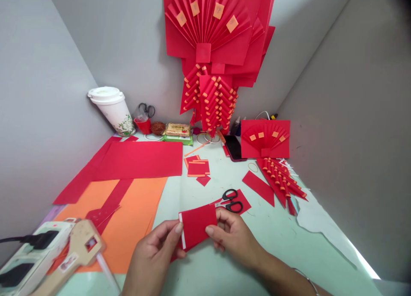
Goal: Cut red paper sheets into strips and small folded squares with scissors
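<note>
A folded piece of red paper point(198, 225) is held up above the table between my two hands. A narrow white strip, perhaps adhesive tape, runs along its left edge. My left hand point(157, 249) pinches that edge, the thumb lying near the strip. On the opposite edge my right hand point(236, 234) grips the paper between thumb and fingers. Just behind it, black-handled scissors point(233, 202) rest on a flat red paper piece point(244, 198). What lies beneath the held paper is partly hidden.
Orange sheets point(135, 227) and a large red sheet point(144, 159) cover the left side. A glue gun point(81, 240) lies by a power strip point(48, 244). Along the back stand a white cup point(112, 110) and a phone point(234, 147). Red fan decorations point(205, 22) hang on the wall.
</note>
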The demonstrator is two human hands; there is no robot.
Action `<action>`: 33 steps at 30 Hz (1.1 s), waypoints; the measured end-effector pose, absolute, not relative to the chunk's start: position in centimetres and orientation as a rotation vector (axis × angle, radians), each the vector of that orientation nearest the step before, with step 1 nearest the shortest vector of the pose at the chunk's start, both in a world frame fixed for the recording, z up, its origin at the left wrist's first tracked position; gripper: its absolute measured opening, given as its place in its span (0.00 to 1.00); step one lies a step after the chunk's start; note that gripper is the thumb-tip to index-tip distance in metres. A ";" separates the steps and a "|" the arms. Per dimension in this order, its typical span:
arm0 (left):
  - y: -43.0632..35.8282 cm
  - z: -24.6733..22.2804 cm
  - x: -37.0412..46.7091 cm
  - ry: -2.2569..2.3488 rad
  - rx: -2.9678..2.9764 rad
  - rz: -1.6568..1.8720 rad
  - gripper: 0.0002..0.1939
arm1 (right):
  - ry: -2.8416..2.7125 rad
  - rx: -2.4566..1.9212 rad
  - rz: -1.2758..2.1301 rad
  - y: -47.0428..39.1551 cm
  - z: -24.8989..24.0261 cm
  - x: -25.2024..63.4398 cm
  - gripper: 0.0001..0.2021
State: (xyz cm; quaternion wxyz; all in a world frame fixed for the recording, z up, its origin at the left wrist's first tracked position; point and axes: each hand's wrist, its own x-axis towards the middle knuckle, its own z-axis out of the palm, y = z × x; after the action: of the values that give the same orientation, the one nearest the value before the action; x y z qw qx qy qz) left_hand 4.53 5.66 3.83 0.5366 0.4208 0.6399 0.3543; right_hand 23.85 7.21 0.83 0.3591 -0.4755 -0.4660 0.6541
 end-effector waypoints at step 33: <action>5.1 2.3 4.1 1.634 1.258 0.681 0.28 | -1.467 -1.132 1.334 6.9 0.5 24.5 0.19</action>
State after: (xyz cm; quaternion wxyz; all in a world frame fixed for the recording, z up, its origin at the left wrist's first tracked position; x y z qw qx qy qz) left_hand 4.12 5.09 2.33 0.4660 0.5126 0.6658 0.2772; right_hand 24.55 6.93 0.53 0.4159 -0.4509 -0.5843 0.5313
